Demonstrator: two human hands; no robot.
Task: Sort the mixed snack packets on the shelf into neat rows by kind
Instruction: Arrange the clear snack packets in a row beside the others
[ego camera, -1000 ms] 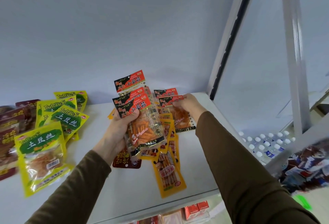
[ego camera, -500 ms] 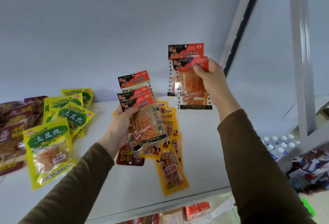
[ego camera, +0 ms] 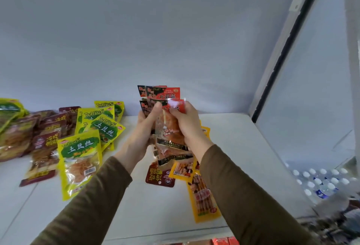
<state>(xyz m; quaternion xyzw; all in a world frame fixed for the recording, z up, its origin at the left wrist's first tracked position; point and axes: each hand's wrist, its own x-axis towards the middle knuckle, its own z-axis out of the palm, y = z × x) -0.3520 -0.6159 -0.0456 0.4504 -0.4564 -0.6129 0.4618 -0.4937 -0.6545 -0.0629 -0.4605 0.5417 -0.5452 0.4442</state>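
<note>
Both hands meet above the middle of the white shelf (ego camera: pixel 243 147) around one bunch of red-topped clear snack packets (ego camera: pixel 167 130). My left hand (ego camera: pixel 145 128) grips the bunch from the left, thumb across its front. My right hand (ego camera: pixel 185 126) grips it from the right. Under the hands lie orange-yellow packets (ego camera: pixel 202 196) and a dark red packet (ego camera: pixel 159 176). Yellow-green packets (ego camera: pixel 79 159) lie to the left, with dark red-brown packets (ego camera: pixel 44 143) further left.
The shelf's grey back wall rises behind the packets. A metal upright (ego camera: pixel 282 50) bounds the shelf on the right. Water bottles with white caps (ego camera: pixel 321 180) stand lower right. Red boxes (ego camera: pixel 224 241) show below the shelf's front edge.
My right hand lifted a couple of red-topped packets off the shelf, raised them high, then brought them down against the bunch in my left hand. Both hands now hold one joined bunch.
</note>
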